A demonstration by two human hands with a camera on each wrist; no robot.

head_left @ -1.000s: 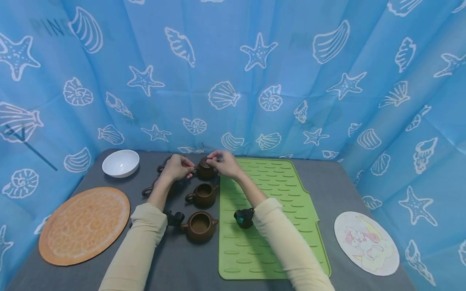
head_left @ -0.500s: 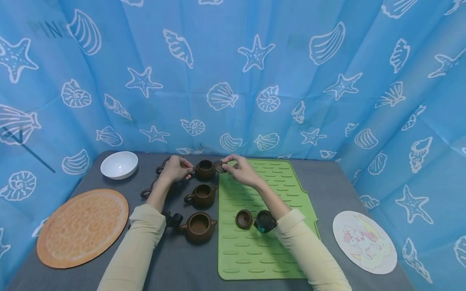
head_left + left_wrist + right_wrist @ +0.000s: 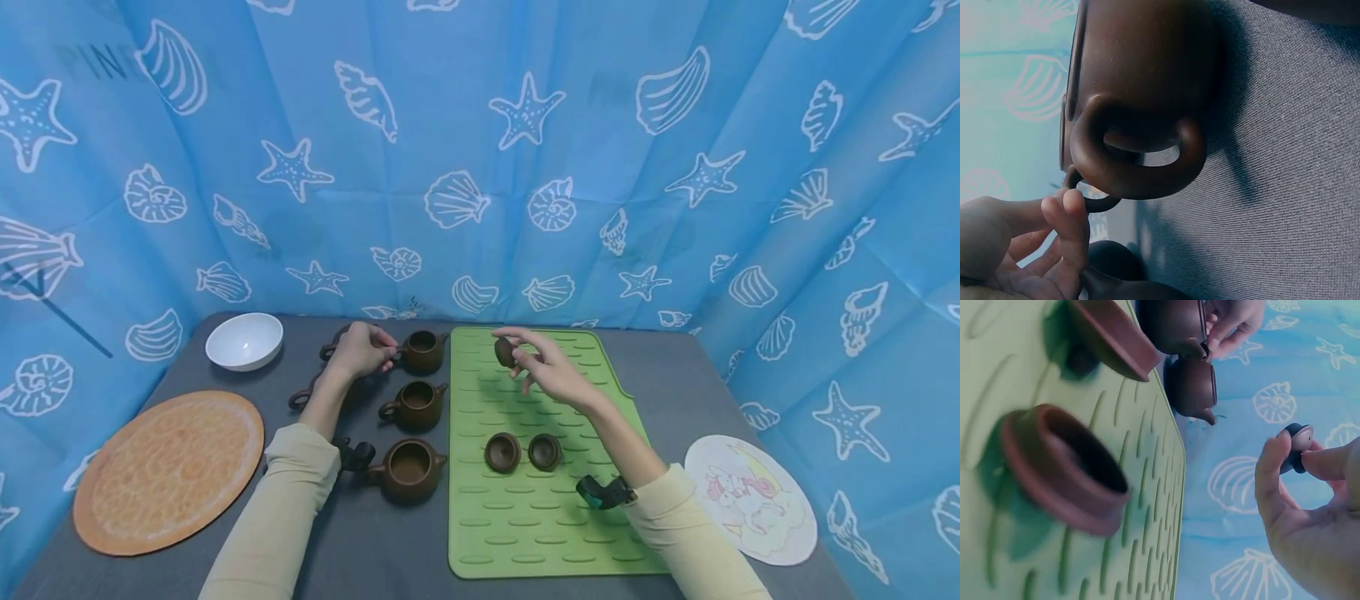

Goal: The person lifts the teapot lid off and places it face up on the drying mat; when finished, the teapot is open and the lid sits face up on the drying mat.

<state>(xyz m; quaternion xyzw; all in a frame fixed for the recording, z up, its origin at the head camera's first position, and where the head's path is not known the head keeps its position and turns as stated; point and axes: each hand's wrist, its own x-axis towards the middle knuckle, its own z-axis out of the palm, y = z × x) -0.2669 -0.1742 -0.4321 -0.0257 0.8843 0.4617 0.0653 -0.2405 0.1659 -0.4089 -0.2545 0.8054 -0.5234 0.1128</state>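
Brown lid [image 3: 505,352] pinched over green mat [image 3: 486,533]

By the right hand [image 3: 551,368] the tilted lid is pinched; by the left hand [image 3: 362,350] the rear teapot [image 3: 422,357] is held at its handle [image 3: 1102,204]. The lid is probably best set down softly, clear of the upturned lids [image 3: 503,452]. It looks dark and rounded.

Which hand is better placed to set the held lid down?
Likely the right hand: it pinches the lid over the green mat, while the left hand holds a lidless teapot.
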